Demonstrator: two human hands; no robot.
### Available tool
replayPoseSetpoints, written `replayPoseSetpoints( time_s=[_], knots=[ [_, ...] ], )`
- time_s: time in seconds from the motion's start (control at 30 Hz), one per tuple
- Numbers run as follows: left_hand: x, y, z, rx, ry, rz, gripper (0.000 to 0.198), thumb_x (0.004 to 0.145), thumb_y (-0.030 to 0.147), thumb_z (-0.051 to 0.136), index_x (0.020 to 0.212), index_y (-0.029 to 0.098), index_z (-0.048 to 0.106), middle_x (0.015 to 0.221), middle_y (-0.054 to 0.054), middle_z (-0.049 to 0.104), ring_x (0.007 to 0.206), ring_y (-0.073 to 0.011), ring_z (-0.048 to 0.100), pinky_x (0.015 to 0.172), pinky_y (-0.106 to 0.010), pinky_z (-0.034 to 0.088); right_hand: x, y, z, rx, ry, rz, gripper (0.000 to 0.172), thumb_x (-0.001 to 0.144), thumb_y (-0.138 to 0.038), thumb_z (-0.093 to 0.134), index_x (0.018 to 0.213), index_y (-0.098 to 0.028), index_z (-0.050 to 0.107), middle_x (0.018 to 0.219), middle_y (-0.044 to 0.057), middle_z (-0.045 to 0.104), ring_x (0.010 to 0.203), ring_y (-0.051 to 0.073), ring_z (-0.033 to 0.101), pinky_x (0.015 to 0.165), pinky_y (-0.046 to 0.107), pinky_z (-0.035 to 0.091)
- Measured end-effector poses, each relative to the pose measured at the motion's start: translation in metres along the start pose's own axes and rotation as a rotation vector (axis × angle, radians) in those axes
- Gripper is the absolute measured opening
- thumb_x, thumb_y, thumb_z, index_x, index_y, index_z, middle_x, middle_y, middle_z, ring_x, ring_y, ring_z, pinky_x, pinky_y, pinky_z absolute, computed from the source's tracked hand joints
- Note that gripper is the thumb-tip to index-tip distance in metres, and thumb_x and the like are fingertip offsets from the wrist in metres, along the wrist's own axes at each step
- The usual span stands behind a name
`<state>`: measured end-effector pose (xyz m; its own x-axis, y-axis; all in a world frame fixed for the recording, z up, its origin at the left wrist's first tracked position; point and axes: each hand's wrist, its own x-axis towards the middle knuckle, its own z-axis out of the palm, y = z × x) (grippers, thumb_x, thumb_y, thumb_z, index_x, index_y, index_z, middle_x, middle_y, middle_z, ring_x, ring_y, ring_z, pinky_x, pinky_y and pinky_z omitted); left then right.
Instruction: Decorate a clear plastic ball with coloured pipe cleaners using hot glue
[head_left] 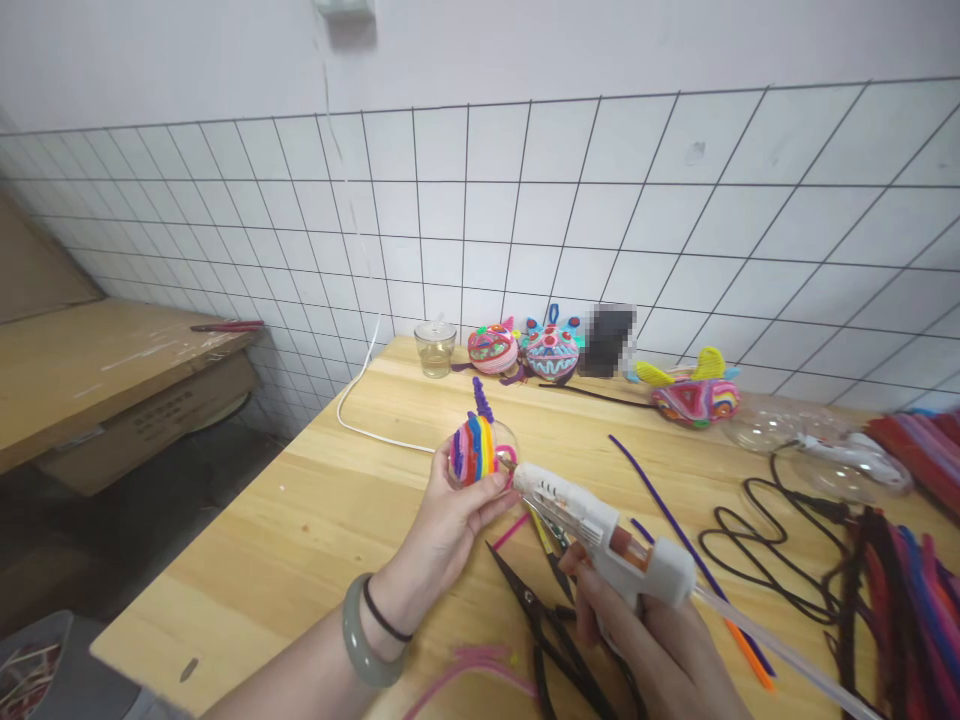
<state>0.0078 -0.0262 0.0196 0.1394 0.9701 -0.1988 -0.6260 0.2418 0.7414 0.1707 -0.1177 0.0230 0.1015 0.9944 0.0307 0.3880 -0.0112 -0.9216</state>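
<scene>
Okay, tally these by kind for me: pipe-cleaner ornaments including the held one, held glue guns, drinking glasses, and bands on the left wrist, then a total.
Pipe-cleaner ornaments: 4 (rainbow-striped ornament in the left hand, pink ornament, blue ornament, yellow-finned ornament)
Glue guns in the right hand: 1
Drinking glasses: 1
Left-wrist bands: 2 (green bangle, black band)
Total: 8

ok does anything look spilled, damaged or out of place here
Mostly the black cord: it lies in loose, crossing loops at the right, untidy rather than coiled. Nothing looks spilled.
</scene>
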Motion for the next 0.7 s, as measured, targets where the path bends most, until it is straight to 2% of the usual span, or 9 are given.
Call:
replayPoseSetpoints(
  time_s=[0.33,0.57,0.7],
  knots=[
    [0.0009,-0.0006,0.0004,-0.009,0.003,0.013,0.060,0.063,0.009,0.082,0.111,0.026,0.049,0.099,0.000,0.066,0.080,-0.0152,0.068,0.079,-0.036,0.058,-0.0001,-0.0001,0.0020,0.013,0.012,-0.017,0.052,0.086,-0.064,0.051,0.055,-0.023,0.053,0.063,0.004,0.062,0.072,0.022,0.061,0.061,0.027,0.048],
    [0.0010,-0.0009,-0.0005,-0.014,-0.006,0.003,0.059,0.064,0.010,0.082,0.112,0.026,0.050,0.102,-0.001,0.067,0.082,-0.0163,0.069,0.083,-0.039,0.058,-0.0010,0.0038,0.0049,0.030,0.057,-0.015,0.050,0.086,-0.062,0.052,0.055,-0.022,0.054,0.073,0.006,0.068,0.072,0.021,0.061,0.061,0.027,0.048],
    [0.0021,-0.0019,-0.0021,-0.005,-0.002,0.003,0.060,0.066,0.010,0.081,0.114,0.026,0.050,0.102,-0.001,0.067,0.081,-0.0151,0.069,0.081,-0.036,0.058,-0.0009,0.0028,0.0044,0.016,0.041,0.004,0.049,0.086,-0.063,0.051,0.057,-0.022,0.054,0.068,0.006,0.066,0.075,0.022,0.063,0.060,0.028,0.047]
  ],
)
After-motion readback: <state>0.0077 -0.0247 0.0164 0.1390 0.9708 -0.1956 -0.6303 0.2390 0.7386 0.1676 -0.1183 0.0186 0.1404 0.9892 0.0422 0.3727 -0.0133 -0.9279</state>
